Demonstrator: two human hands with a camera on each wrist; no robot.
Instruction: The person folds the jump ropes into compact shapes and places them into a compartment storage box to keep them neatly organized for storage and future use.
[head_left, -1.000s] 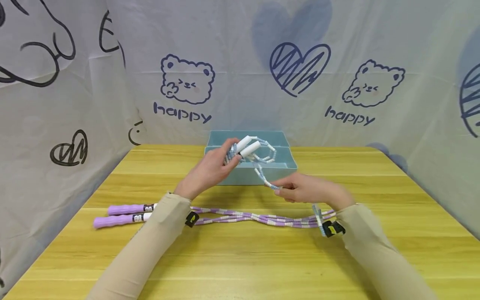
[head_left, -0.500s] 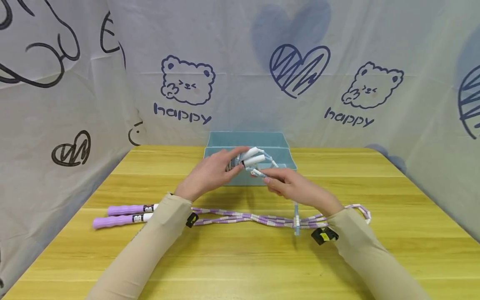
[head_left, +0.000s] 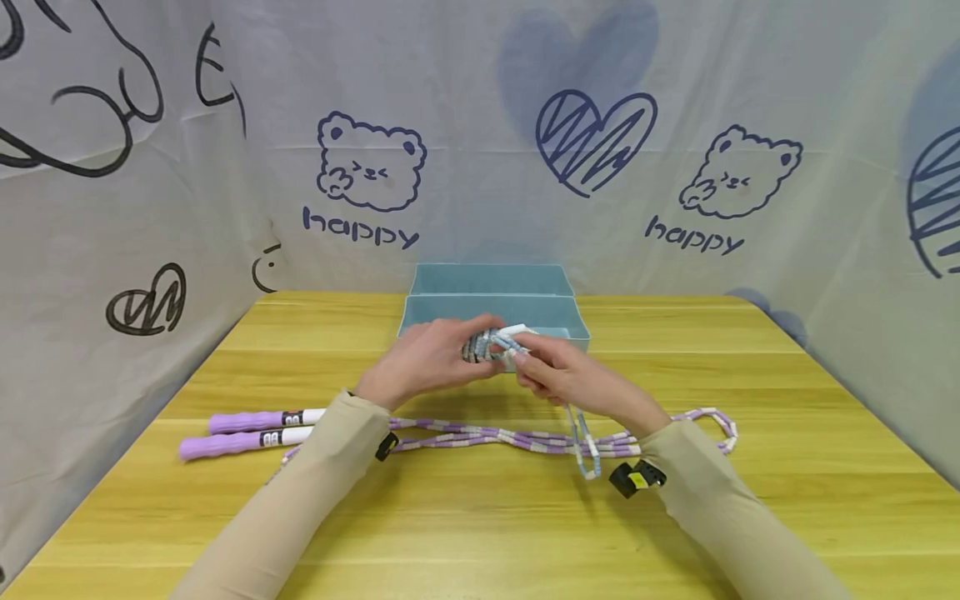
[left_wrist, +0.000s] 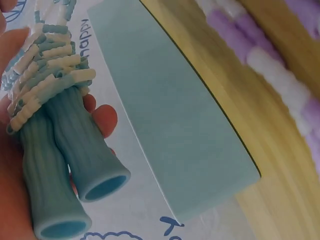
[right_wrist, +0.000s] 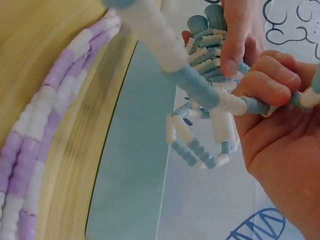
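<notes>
In front of the blue box, my left hand [head_left: 431,358] grips the two handles of a blue-and-white beaded jump rope [left_wrist: 50,90]. Several turns of the beaded cord wrap around the teal handles [left_wrist: 82,145] in the left wrist view. My right hand [head_left: 573,375] pinches the cord [right_wrist: 257,106] close beside the left hand. A loose loop of that cord [head_left: 588,454] hangs below the right hand, over a second jump rope. This purple-and-white jump rope [head_left: 517,439] lies stretched across the table, its purple handles [head_left: 240,423] at the left, partly hidden by my forearms.
A light blue open box [head_left: 491,281] stands at the back of the wooden table [head_left: 480,533], behind both hands. White cloth [head_left: 480,183] with bear and heart drawings hangs behind the table and along its left side.
My right hand has moved left and brought the cord up to the left hand. The left hand has lowered slightly and turned, and the hanging loop has shifted left. The purple rope lies still.
</notes>
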